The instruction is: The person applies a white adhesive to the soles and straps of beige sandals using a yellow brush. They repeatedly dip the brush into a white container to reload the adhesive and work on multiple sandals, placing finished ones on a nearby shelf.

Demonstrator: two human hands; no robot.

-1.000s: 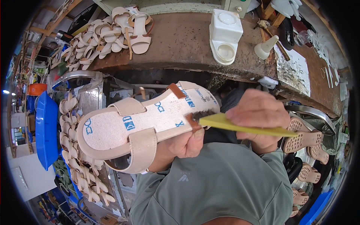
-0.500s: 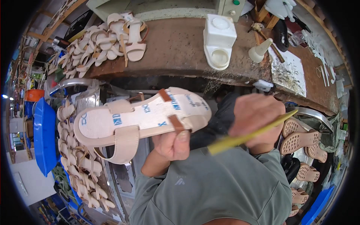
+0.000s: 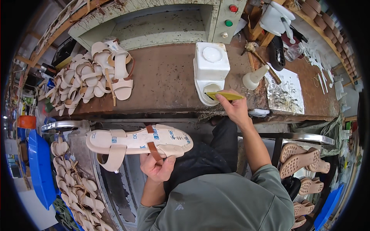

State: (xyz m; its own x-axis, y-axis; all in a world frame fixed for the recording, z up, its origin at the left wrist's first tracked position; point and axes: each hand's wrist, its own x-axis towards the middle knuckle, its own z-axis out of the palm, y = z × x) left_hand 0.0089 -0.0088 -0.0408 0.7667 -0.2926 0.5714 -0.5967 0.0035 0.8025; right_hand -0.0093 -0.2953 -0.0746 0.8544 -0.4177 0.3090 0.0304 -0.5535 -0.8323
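My left hand (image 3: pixel 157 167) grips a beige sandal (image 3: pixel 133 143) by its edge near a brown strap, thumb and fingers closed on it. The sandal lies level over my lap, blue marks showing on its pale footbed. Over the bench's front edge, my right hand (image 3: pixel 236 111) pinches a flat yellow-handled brush (image 3: pixel 231 95). The brush's dark tip is at the round cup of a white plastic dispenser (image 3: pixel 212 71); whether it touches the contents I cannot tell.
A pile of beige sandals (image 3: pixel 86 75) covers the bench's left part. A pale nozzle bottle (image 3: pixel 255 78), a hammer (image 3: pixel 266 63) and stained paper (image 3: pixel 285 92) lie at right. Racks hold more sandals (image 3: pixel 79 184) on the left and perforated soles (image 3: pixel 298 159) on the right.
My right hand has swung the brush up and forward from beside my body to the dispenser's cup. The sandal sits lower and farther left in view; the view has tilted up toward the bench.
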